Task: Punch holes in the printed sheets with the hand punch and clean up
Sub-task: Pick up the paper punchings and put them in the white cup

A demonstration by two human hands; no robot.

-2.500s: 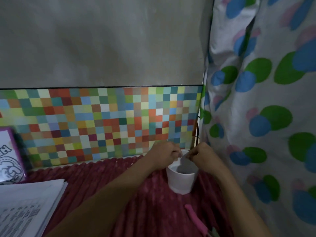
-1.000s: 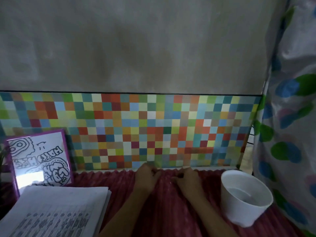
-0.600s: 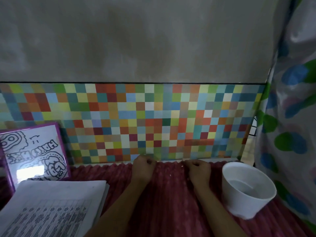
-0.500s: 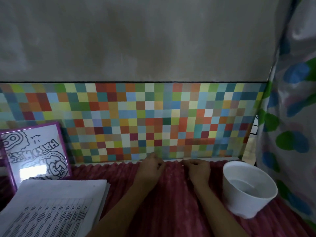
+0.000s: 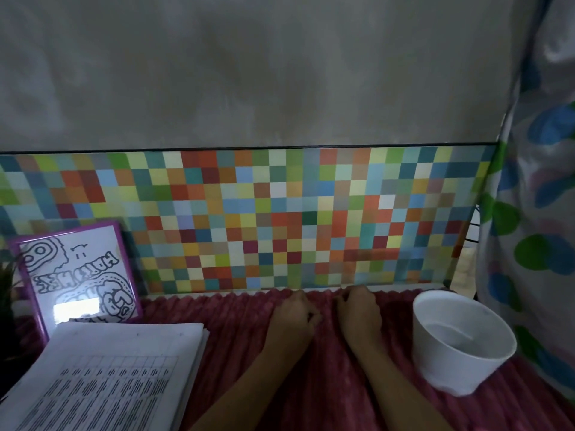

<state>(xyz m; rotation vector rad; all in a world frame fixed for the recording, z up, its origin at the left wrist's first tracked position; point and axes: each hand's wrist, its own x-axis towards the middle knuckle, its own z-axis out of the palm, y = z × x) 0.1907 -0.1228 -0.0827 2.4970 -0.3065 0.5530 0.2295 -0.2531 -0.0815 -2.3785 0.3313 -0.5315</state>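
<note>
My left hand (image 5: pixel 294 315) and my right hand (image 5: pixel 357 312) rest side by side on the red ribbed cloth (image 5: pixel 224 318), near its back edge below the checkered panel. Both show their backs to the camera with the fingers curled down onto the cloth; anything under the fingertips is hidden. A thick stack of printed sheets (image 5: pixel 102 390) lies at the lower left. A white cup (image 5: pixel 460 340) stands to the right of my right hand, apart from it. No hand punch is in view.
A purple-framed drawing (image 5: pixel 77 275) leans against the multicoloured checkered panel (image 5: pixel 280 219) at the left. A dark plant (image 5: pixel 7 287) is at the far left edge. A spotted curtain (image 5: pixel 535 213) hangs along the right side.
My hands left the cup and came to the cloth's back edge; over the last half second they drew closer together. The view swung left, so the cup now sits to the right.
</note>
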